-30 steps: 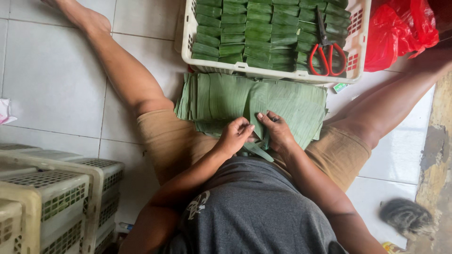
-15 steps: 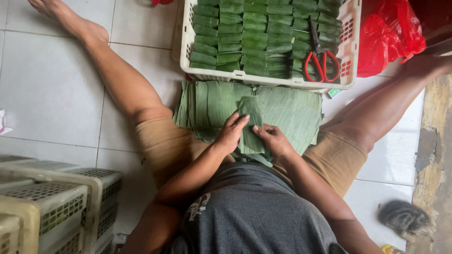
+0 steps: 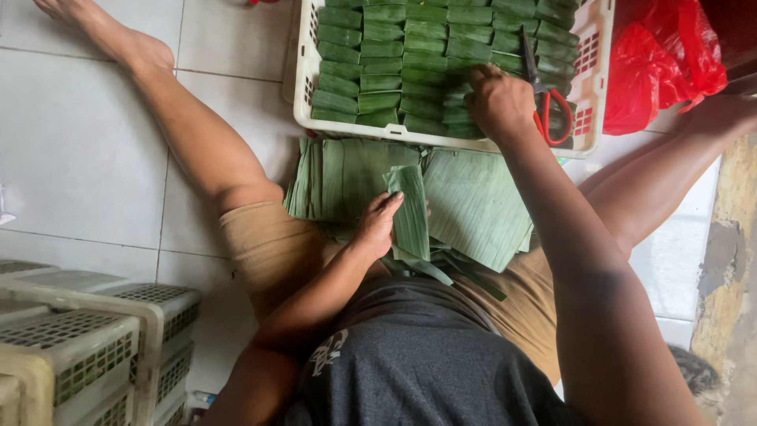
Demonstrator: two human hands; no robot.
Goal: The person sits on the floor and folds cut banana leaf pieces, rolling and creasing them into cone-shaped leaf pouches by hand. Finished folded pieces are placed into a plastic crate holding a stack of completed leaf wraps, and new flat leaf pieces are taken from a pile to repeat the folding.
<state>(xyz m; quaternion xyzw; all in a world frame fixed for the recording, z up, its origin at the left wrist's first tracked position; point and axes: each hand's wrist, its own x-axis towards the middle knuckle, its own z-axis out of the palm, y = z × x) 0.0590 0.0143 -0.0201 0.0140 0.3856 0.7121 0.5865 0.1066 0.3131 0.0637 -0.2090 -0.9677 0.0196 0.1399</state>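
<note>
a folded leaf strip [image 3: 412,214] is gripped by the left hand [image 3: 377,227], while folded packets [image 3: 457,110] in the white crate [image 3: 303,87] are clasped by the right hand [image 3: 498,101].

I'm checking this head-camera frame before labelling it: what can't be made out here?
- Right hand in the white basket: its fingertips and anything it grips are hidden by the back of the hand.
- Scissors: blades partly behind that hand.
- Left hand on the folded leaf piece: its palm side is hidden.
- Red plastic bag: contents hidden, top cut off by the edge.
- Stacked crates: cut off at the lower left.
</note>
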